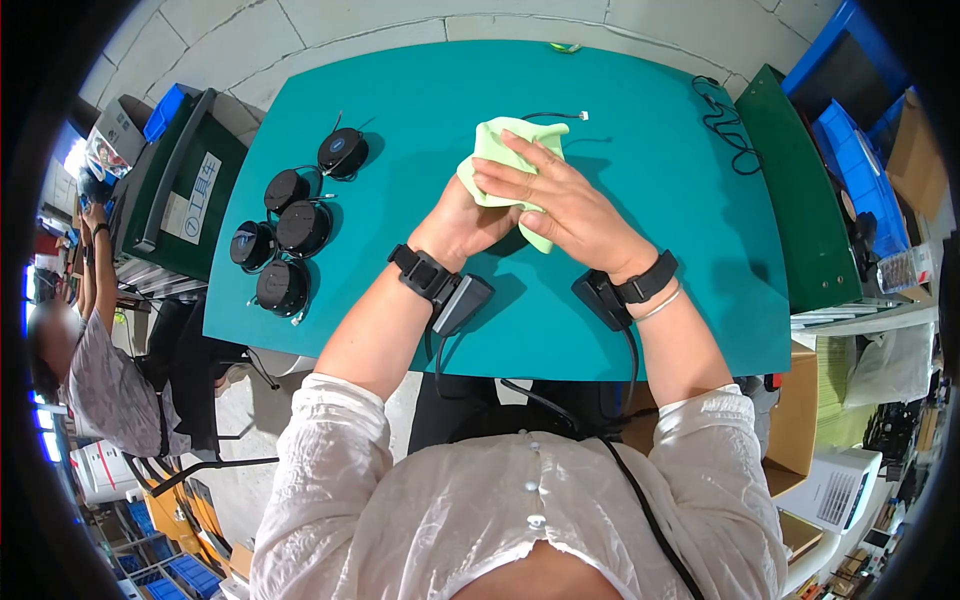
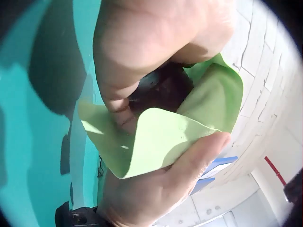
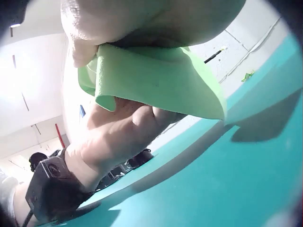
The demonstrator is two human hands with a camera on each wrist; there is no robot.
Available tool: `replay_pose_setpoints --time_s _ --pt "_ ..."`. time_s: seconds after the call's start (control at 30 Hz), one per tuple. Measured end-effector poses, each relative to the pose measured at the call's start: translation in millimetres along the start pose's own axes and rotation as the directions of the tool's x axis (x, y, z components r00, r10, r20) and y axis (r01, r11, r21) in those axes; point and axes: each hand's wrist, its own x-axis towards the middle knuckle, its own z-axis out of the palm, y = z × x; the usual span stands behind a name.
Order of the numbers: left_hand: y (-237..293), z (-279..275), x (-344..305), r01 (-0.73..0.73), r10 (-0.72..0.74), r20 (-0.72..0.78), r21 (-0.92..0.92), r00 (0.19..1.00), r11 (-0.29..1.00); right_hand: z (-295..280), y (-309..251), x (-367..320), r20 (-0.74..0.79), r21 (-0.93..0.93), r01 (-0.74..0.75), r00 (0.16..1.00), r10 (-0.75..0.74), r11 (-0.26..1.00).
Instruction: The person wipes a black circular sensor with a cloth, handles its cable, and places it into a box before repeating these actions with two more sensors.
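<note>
Nearest you, at 6 o'clock, cables (image 1: 632,365) drop from your wrist cameras (image 1: 463,304) past the table edge. In my judgement, either could catch there and jerk a hand.

Your left hand (image 1: 476,222) grips a dark part (image 2: 163,87), its outline mostly hidden, raised off the table within the green cloth (image 1: 493,140). Your right hand (image 1: 572,200) lies over the cloth, fingers nearly straight, its thumb holding the material near an edge. Risk: smooth cloth between palm and part could let the part slip and drop. A loose fold also hides the part from above, so a missed patch could pass unnoticed.

From behind the cloth, toward 1 o'clock, a lead extends to a white connector (image 1: 584,116); its other end is hidden. If it belongs to the part, a snagged fold could strain it.

At 9 to 10 o'clock, well apart from your hands, five black round units (image 1: 303,228) stand close together with their leads; tangling is possible should one be pulled. The teal table (image 1: 640,300) bears a loose black cable (image 1: 735,130) at 2 o'clock.

Beyond, green cabinets flank you at 10 and 3 o'clock (image 1: 812,220); another person (image 1: 115,375) is at 8 o'clock; a pale block wall (image 1: 540,28) closes 12 o'clock.
</note>
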Motion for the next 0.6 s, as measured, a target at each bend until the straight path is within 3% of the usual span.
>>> replay_pose_setpoints --time_s 0.07,0.13,0.17,0.2,0.23,0.27,0.3,0.33,0.37,0.4,0.43,0.47,0.53,0.6 --pt "-1 9 1 0.018 -0.018 -0.01 0.01 1.0 1.0 0 6 0 -0.028 0.105 -0.025 0.999 0.028 0.994" --pt "-7 18 1 0.035 -0.036 -0.084 -0.018 0.996 0.999 -4 13 0 -0.179 0.147 -0.042 0.981 0.068 0.988" --pt "-12 0 6 0.075 -0.066 0.143 -0.058 0.987 0.995 -7 15 -1 -0.185 0.195 -0.052 0.979 0.088 0.979" --pt "-10 -6 8 0.121 -0.08 0.365 -0.089 0.928 0.989 -10 20 -5 -0.18 0.193 -0.052 0.98 0.087 0.98" --pt "-11 -9 8 0.117 -0.076 0.365 -0.092 0.928 0.989 -12 27 -10 -0.191 0.294 -0.144 0.96 0.206 0.945" --pt "-11 -12 8 0.119 -0.087 0.305 -0.088 0.949 0.989 -12 32 -13 -0.19 0.394 -0.23 0.927 0.323 0.89" --pt "-6 -6 5 0.122 -0.098 0.243 -0.084 0.965 0.989 -13 24 -15 -0.19 0.741 -0.224 0.834 0.518 0.633" --pt "-1 0 3 0.115 -0.074 0.251 -0.155 0.965 0.981 -21 31 -15 -0.381 0.647 -0.107 0.812 0.442 0.755" --pt "6 4 2 0.09 -0.028 0.269 -0.222 0.963 0.971 -32 31 -20 -0.451 0.66 -0.155 0.7 0.554 0.735" --pt "11 6 0 0.065 0.021 0.284 -0.289 0.959 0.955 -41 34 -22 -0.529 0.713 -0.097 0.576 0.624 0.694" --pt "14 2 1 0.062 0.025 0.284 -0.291 0.959 0.955 -50 34 -26 -0.574 0.714 -0.068 0.514 0.638 0.697" --pt "17 -4 3 0.047 0.059 0.3 -0.333 0.952 0.942 -59 45 -34 -0.633 0.648 -0.138 0.449 0.631 0.749" --pt "20 -8 4 0.032 0.095 0.315 -0.376 0.944 0.926 -73 67 -51 -0.591 0.619 -0.347 0.386 0.708 0.705" --pt "21 -8 4 0.036 0.096 0.316 -0.387 0.944 0.921 -76 92 -64 -0.541 0.261 -0.737 0.423 0.727 0.623"
